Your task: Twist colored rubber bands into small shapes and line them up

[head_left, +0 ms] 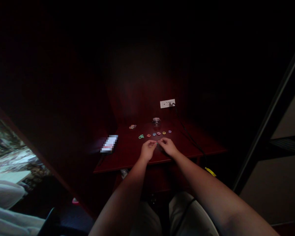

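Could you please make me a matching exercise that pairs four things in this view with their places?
Things
1. Clear jar
2. White socket panel
3. Lit screen
4. Tiny piece

Places
A. Between the fingertips of the left hand and right hand
B. On the back wall
C. Behind the coloured row
D. Toward the table's left side

Pairs: 1-C, 2-B, 3-D, 4-A
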A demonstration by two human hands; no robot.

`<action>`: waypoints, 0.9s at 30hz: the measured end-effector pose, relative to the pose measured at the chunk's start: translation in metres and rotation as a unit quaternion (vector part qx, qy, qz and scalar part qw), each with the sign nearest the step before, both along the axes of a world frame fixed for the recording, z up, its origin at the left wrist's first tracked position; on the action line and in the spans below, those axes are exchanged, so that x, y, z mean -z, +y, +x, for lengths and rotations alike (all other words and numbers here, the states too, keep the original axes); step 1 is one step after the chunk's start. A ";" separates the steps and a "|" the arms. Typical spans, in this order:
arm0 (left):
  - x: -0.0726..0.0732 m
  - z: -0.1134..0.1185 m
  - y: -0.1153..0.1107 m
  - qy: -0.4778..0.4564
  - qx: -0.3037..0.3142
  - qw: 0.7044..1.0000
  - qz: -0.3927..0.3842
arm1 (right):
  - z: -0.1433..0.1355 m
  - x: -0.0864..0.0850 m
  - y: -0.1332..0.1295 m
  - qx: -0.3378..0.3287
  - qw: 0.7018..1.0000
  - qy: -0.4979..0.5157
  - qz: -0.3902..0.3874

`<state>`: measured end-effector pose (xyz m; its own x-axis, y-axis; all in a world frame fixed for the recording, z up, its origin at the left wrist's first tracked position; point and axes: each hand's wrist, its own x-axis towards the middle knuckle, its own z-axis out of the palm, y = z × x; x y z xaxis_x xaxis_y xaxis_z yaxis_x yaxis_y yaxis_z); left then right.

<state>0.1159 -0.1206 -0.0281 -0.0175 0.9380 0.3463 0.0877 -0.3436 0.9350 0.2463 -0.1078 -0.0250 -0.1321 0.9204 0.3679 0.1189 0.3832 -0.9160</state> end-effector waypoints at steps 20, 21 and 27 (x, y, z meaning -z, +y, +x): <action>-0.004 0.003 -0.004 -0.016 -0.004 1.000 -0.023 | 0.000 0.002 0.001 -0.020 0.999 -0.026 -0.004; -0.004 0.004 -0.004 -0.013 0.001 1.000 -0.022 | 0.001 0.002 0.001 -0.020 0.999 -0.030 -0.002; -0.004 0.004 -0.002 -0.023 -0.003 0.999 -0.038 | 0.000 0.003 0.004 -0.009 1.000 -0.014 -0.011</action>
<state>0.1200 -0.1231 -0.0242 -0.0373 0.9615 0.2723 0.0450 -0.2706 0.9616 0.2463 -0.1042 -0.0280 -0.1588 0.9256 0.3435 0.1376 0.3652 -0.9207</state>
